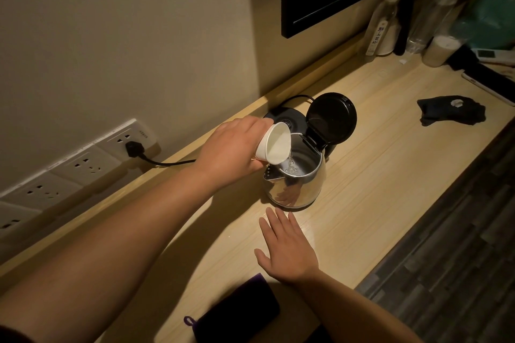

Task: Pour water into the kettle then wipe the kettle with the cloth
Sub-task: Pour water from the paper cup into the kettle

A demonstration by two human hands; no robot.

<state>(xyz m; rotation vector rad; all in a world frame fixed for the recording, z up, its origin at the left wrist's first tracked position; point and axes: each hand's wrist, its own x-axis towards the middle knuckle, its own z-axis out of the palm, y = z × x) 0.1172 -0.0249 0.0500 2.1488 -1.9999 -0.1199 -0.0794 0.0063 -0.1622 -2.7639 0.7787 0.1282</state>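
The left hand (231,152) is wrapped around a small white paper cup (274,146), tipped steeply so that its mouth faces the opening of a round, shiny stainless-steel kettle (295,175); a thin stream of water (291,159) falls from the cup's rim into the kettle, where it glints on the bottom; the kettle stands on a pale wooden counter (376,164) with its black hinged lid (331,117) swung upright, just in front of its black round base (287,118), whose cable runs to a plug in a white wall socket strip (83,161); the right hand (287,248) lies flat on the counter just before the kettle, fingers spread and holding nothing; a dark purple cloth with a loop (239,312) lies at the near edge of the counter, well apart from the kettle; a crumpled black cloth (451,110) lies farther right.
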